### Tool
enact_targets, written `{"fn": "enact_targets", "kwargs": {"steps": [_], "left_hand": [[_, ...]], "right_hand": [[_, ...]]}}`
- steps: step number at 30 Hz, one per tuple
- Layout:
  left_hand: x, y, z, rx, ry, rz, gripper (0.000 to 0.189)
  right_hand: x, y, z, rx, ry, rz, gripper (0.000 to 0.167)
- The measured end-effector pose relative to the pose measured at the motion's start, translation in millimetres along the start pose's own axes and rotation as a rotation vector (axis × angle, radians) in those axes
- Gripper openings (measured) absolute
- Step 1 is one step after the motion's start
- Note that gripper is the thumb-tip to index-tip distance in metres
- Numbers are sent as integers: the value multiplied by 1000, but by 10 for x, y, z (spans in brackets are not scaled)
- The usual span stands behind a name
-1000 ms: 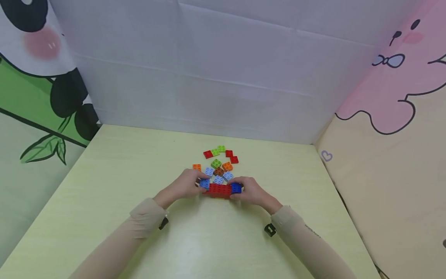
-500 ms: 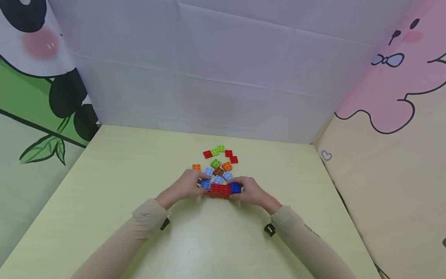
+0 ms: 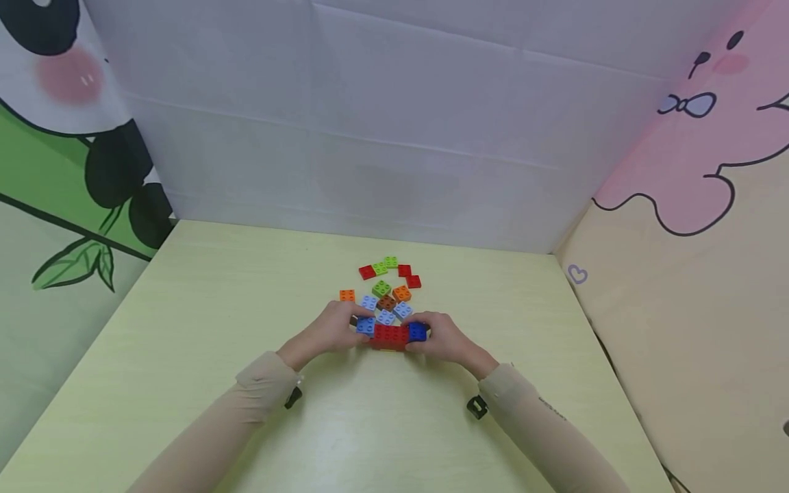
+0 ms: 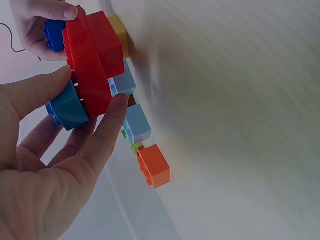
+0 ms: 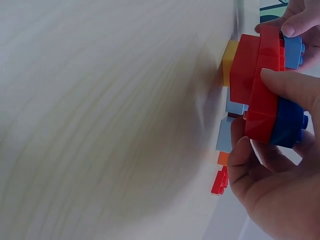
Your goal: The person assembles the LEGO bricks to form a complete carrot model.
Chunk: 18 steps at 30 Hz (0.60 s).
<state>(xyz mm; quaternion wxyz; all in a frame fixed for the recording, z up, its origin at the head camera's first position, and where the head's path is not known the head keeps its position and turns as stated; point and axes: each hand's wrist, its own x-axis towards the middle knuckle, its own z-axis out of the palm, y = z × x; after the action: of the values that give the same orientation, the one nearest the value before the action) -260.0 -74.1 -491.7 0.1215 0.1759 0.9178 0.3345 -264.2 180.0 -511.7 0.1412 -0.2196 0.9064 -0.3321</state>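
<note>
A build of toy bricks sits in front of me, with a row of red bricks [image 3: 391, 335] as its middle. One lighter blue brick [image 3: 366, 326] tops its left end and a dark blue brick [image 3: 417, 332] tops the right. Under the red bricks shows a yellow brick [image 4: 120, 36]. My left hand [image 3: 328, 329] grips the left end, its thumb by the lighter blue brick and a finger under the red. At the opposite end, my right hand [image 3: 452, 339] holds the build, thumb on the red side and fingers curled beneath.
Just behind the build lie loose bricks: pale blue [image 3: 403, 311], brown [image 3: 386, 302], orange [image 3: 347, 295] and green [image 3: 381, 288]. Farther back are flat red pieces [image 3: 414, 281] and lime ones [image 3: 391, 261]. A pale wall cloth [image 3: 370, 171] rises behind the table [image 3: 246, 274].
My left hand has shifted slightly to the right, bringing the lighter blue brick and the red beneath it inward. The right hand has stayed nearly still on its end.
</note>
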Motion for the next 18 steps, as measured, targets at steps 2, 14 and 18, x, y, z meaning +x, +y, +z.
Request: {"fn": "enact_targets", "kwargs": {"steps": [2,14,18], "left_hand": [[5,-9,11,3,4,0,45],[24,-28,33,22,16,61,46],[26,-27,41,27,16,57,46]], "right_hand": [[4,0,14,-6,6,3,41],[30,-35,106,-26,64,16,41],[32,-42,135,-10,73,34,43]]}}
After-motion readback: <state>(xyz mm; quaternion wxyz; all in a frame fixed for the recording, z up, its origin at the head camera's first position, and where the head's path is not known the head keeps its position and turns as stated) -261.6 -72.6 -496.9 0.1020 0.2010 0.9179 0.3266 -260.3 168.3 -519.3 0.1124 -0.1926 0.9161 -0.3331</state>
